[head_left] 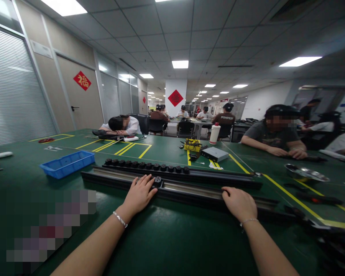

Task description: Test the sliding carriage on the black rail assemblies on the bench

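Observation:
A long black rail (189,190) with a metallic inner channel lies across the green table. My left hand (139,193) rests on it with fingers spread, beside a small round black part (158,181) seated in the channel. Farther right, my right hand (240,203) lies over the rail's near edge, its fingers curled; what they hold, if anything, is hidden. Just behind is a second black rail (218,177), bearing a row of several round black pieces (149,166) on its left part.
A blue tray (69,163) sits behind left on the green table (172,237). Metal bowls (307,173), dark tools and cables lie right. Farther back are a grey box (214,154), a yellow box (192,145) and a white bottle (215,134). Two people lean on the table.

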